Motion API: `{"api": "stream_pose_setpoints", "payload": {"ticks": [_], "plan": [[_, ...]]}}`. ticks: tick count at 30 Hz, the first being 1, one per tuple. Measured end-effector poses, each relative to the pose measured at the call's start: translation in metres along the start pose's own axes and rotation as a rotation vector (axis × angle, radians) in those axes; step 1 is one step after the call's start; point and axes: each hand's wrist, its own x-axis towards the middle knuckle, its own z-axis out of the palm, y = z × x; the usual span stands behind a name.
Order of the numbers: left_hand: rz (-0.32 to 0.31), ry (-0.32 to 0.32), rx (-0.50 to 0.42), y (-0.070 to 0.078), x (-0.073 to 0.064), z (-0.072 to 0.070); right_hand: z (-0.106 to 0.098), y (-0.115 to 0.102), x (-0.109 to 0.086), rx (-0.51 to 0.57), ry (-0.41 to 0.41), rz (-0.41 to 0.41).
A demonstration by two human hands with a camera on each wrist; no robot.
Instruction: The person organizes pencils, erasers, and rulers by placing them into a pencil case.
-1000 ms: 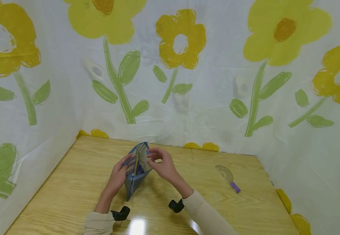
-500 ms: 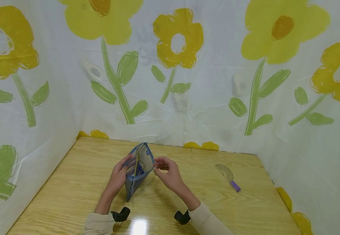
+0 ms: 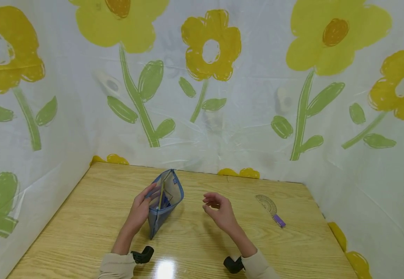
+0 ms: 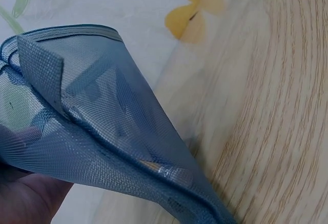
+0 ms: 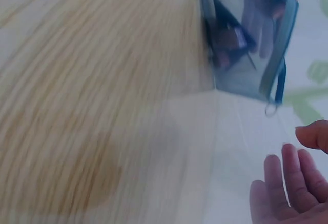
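Note:
My left hand (image 3: pixel 140 212) grips the near-left side of a blue mesh zip pouch (image 3: pixel 161 217), fingers inside its mouth and thumb at the rim. The pouch gapes open at the top, and a long yellowish pencil (image 3: pixel 161 194) and some dark blue items show inside. Through the mesh (image 4: pixel 128 111) in the left wrist view, the contents look blurred. My right hand (image 3: pixel 221 212) hovers to the right of the pouch, apart from it, fingers loosely bent and holding nothing. In the right wrist view that hand (image 5: pixel 294 193) has its fingers extended below the pouch's zip end (image 5: pixel 271 93).
A clear protractor (image 3: pixel 267 204) lies on the wooden table (image 3: pixel 313 248) at the right, with a small purple block (image 3: pixel 279 221) at its near end. White flower-printed cloth (image 3: pixel 244 139) encloses the table at the back and sides.
My right hand has let go of the pouch's right rim and moved right, toward the protractor. The left hand keeps its grip on the pouch, which stays in place.

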Motion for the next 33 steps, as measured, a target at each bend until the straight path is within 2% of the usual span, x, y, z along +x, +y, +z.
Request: {"api": "stream_pose_setpoints", "payload": {"ticks": [10, 17, 26, 33], "plan": [[-0.012, 0.010, 0.006, -0.002, -0.001, 0.002, -0.043, 0.020, -0.010, -0.038, 0.097, 0.104], [-0.006, 0.024, 0.009, 0.001, 0.000, 0.003, -0.072, 0.030, -0.015, -0.072, 0.090, 0.121], [0.007, 0.021, 0.012, 0.001, 0.000, 0.004, -0.108, 0.052, -0.005, -0.122, 0.151, 0.215], [-0.027, 0.032, 0.010, 0.002, 0.000, 0.004, -0.139, 0.065, 0.003, -0.195, 0.222, 0.328]]}}
